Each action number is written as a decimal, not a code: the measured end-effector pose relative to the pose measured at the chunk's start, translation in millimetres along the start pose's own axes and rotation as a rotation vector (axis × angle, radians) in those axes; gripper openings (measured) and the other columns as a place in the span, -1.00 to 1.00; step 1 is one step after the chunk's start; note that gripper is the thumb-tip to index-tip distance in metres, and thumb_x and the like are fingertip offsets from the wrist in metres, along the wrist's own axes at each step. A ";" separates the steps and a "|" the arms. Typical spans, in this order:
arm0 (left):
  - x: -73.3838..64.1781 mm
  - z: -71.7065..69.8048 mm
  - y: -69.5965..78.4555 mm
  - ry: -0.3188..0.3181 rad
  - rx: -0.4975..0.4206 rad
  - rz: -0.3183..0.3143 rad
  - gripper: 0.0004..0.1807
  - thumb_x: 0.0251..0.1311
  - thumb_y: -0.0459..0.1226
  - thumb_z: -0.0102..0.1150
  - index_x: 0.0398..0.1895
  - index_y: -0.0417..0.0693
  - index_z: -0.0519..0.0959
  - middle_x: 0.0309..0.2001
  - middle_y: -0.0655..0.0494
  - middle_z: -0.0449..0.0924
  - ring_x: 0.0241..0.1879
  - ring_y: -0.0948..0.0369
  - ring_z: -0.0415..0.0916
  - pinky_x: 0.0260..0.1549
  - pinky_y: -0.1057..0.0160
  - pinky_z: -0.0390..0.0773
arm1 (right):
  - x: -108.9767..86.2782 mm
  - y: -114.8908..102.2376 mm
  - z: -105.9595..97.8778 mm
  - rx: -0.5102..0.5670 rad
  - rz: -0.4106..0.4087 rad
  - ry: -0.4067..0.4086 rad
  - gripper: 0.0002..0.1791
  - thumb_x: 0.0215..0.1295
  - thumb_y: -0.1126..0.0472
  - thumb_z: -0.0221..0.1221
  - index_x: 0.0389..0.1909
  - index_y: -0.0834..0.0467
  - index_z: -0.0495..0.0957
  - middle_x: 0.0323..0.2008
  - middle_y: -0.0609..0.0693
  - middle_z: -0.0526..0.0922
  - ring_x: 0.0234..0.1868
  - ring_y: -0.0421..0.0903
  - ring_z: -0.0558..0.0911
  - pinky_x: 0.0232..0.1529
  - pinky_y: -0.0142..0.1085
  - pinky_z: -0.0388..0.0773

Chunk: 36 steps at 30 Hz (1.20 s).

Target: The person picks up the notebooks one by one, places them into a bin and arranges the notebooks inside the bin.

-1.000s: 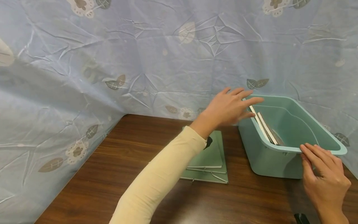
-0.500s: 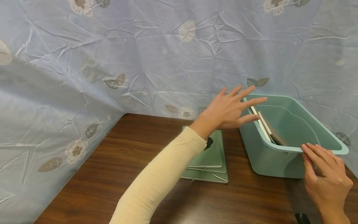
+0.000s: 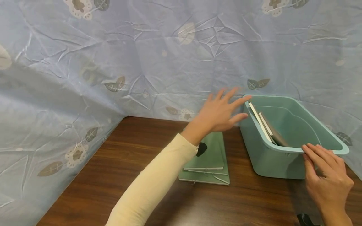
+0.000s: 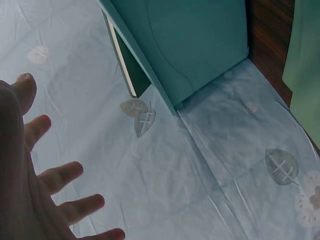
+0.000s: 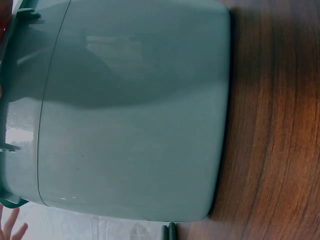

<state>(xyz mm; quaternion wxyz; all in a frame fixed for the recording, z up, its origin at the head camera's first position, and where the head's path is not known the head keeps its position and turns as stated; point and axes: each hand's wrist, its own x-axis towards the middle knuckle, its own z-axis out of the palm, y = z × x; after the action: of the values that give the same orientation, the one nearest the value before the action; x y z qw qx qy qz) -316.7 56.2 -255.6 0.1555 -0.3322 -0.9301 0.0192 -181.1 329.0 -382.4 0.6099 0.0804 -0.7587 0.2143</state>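
In the head view my left hand (image 3: 219, 113) hovers just left of the teal plastic bin (image 3: 274, 164), fingers spread and holding nothing. The left wrist view also shows those spread fingers (image 4: 62, 177) apart from the bin. My right hand (image 3: 329, 174) grips the bin's near rim at the right, fingers over the edge and thumb below it. Inside, a book with pale page edges (image 3: 258, 121) leans along the left wall, and another book (image 3: 274, 131) with a brownish cover leans beside it. A stack of green books (image 3: 207, 158) lies on the table, partly hidden under my left forearm.
The brown wooden table (image 3: 135, 150) runs back to a pale blue patterned cloth (image 3: 158, 62) hung behind and at the left. A small black object (image 3: 304, 219) shows at the bottom edge near my right wrist; its kind is unclear.
My left hand has drawn back leftward from the bin's left rim, its fingers spread wider. The brownish book shows more of its cover than one second ago. My right hand keeps its grip.
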 end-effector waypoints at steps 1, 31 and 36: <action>-2.1 0.9 -1.4 0.003 -0.012 -0.008 -0.32 0.34 0.40 -0.59 0.50 0.75 -0.36 0.61 0.36 -0.43 0.58 0.05 -0.17 0.44 -0.18 0.10 | 0.0 0.1 0.0 0.002 0.002 0.000 -0.79 0.26 0.33 0.27 -0.10 0.18 0.75 -0.05 0.11 0.75 0.13 0.04 0.65 0.36 -0.37 0.35; -66.8 23.4 -19.2 0.072 -0.231 -0.218 -0.32 0.37 0.38 -0.47 0.53 0.68 -0.18 0.62 0.18 -0.28 0.59 -0.08 -0.23 0.36 -0.39 0.05 | 1.2 -1.4 -2.2 0.000 0.000 -0.010 -0.78 0.28 0.33 0.25 -0.09 0.21 0.74 -0.05 0.17 0.74 0.18 0.00 0.62 0.38 -0.35 0.33; -77.0 30.7 -24.5 0.068 -0.210 -0.232 -0.31 0.37 0.38 -0.45 0.54 0.66 -0.16 0.62 0.19 -0.24 0.59 -0.07 -0.23 0.38 -0.36 0.04 | 2.0 -4.6 -1.9 0.006 0.002 -0.006 -0.78 0.28 0.33 0.24 -0.09 0.21 0.73 -0.06 0.18 0.74 0.18 0.00 0.63 0.38 -0.36 0.33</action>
<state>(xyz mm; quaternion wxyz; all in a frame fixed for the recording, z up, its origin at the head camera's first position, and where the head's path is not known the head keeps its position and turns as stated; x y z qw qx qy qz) -284.7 -8.8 -302.6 0.1525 -0.2373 -0.9533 -0.1074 -178.2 326.0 -379.1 0.6072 0.0822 -0.7599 0.2172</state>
